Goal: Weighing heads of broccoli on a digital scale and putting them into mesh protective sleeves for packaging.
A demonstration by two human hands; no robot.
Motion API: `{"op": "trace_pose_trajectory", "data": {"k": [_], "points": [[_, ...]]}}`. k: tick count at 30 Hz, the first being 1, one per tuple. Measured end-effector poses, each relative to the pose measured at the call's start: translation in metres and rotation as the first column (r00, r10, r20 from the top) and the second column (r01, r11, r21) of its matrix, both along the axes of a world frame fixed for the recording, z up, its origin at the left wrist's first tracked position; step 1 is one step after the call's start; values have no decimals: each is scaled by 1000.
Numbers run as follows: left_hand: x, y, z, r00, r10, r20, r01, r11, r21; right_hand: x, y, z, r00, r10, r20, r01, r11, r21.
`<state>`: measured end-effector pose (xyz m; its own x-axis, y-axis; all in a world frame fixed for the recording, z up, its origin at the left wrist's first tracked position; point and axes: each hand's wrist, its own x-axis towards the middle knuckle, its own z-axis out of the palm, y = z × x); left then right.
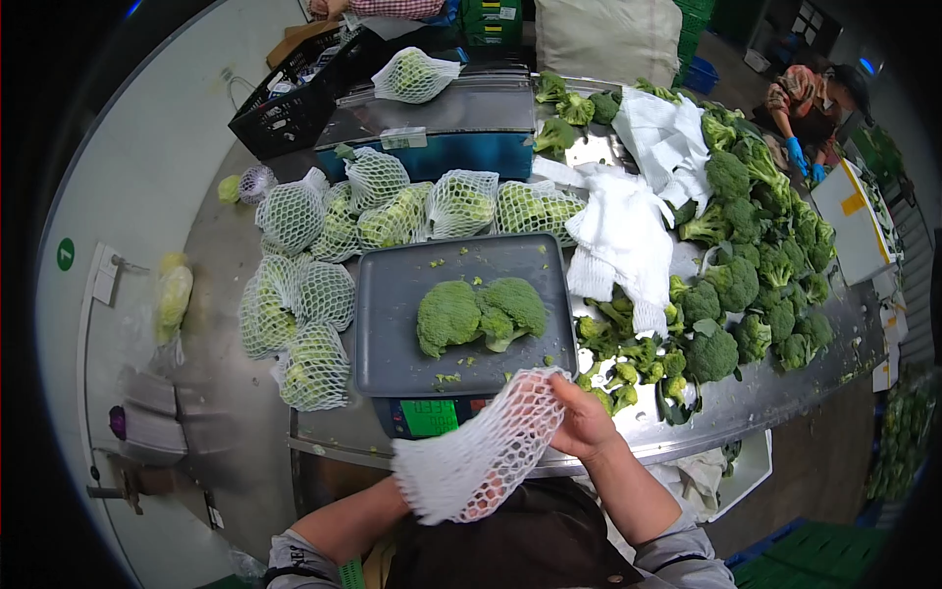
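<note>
A white foam mesh sleeve is stretched out in front of my apron. My right hand pinches its upper end at the near right corner of the scale's tray. My left hand seems to be inside the sleeve; skin shows through the mesh, but the finger pose is hidden. Two broccoli heads lie side by side, bare, on the grey tray among small green crumbs. Below the tray's front edge, the scale's display glows green.
Netted vegetables crowd the tray's left and far sides. Empty foam sleeves and piled loose broccoli lie to the right. Behind stands a metal-topped wrapping machine beside a black crate. A co-worker in blue gloves bends at far right.
</note>
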<state>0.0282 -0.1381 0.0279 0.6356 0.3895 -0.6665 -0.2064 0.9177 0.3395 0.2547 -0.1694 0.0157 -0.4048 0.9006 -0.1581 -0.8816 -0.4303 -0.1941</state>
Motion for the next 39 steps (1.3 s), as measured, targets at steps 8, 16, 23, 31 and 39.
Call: {"op": "trace_pose_trajectory", "data": {"k": [8, 16, 23, 31, 39], "points": [[-7, 55, -21, 685, 658, -313, 279, 161, 947, 2, 27, -22, -133, -521, 843, 150, 830, 537], [1, 129, -58, 898, 377, -225, 93, 337, 937, 27, 109, -21, -215, -294, 932, 80, 945, 316], [-19, 98, -57, 966, 240, 99, -260, 897, 357, 37, 84, 4, 581, 18, 814, -10, 1000, -15], [2, 91, -55, 816, 523, 248, -481, 851, -211, 9, 76, -38, 930, -174, 323, 304, 860, -411], [-77, 80, -11, 981, 128, -144, -85, 958, 274, 64, 69, -5, 103, -46, 994, 73, 997, 39]]}}
